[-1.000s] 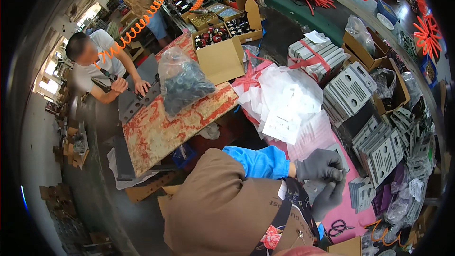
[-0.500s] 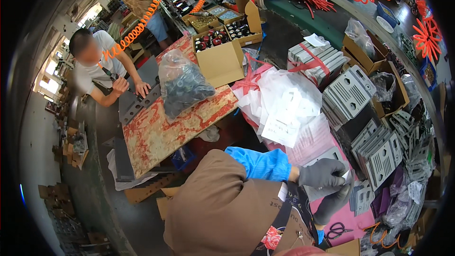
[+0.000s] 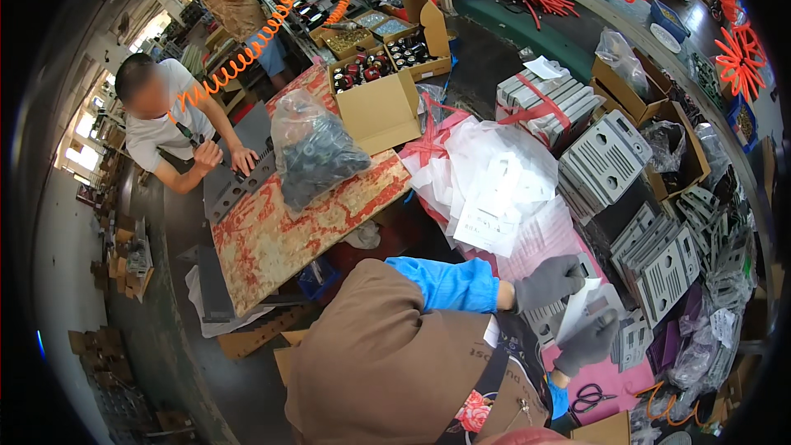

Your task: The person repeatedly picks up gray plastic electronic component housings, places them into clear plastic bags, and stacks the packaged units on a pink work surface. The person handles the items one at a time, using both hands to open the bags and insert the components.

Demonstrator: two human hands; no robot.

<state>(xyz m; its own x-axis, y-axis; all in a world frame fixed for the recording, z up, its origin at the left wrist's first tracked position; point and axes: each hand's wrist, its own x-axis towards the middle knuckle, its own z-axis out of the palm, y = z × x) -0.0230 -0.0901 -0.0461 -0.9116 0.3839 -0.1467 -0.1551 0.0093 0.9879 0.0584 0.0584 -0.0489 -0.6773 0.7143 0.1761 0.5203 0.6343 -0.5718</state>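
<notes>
My left hand (image 3: 549, 283), in a grey glove below a blue sleeve, pinches the top of a thin white sheet (image 3: 573, 313). My right hand (image 3: 588, 341), also gloved in grey, has its fingers curled at the sheet's lower end; its fingertips are partly hidden. The sheet stands tilted between both hands, over a grey slotted metal panel (image 3: 541, 323) on pink foam. Part of that panel is covered by my hands. Black-handled scissors (image 3: 590, 398) lie on the foam close to my right wrist.
Stacks of grey slotted panels (image 3: 606, 166) stand beyond my hands, with more panels (image 3: 666, 276) at right. White wrapping (image 3: 503, 181) and papers lie ahead. A worn red board (image 3: 309, 218) at left bears a bag of dark parts (image 3: 317, 152). A co-worker (image 3: 169, 119) works beside it.
My hands have moved apart, the left one up and slightly left, the right one up and rightward. More of the white sheet shows between them.
</notes>
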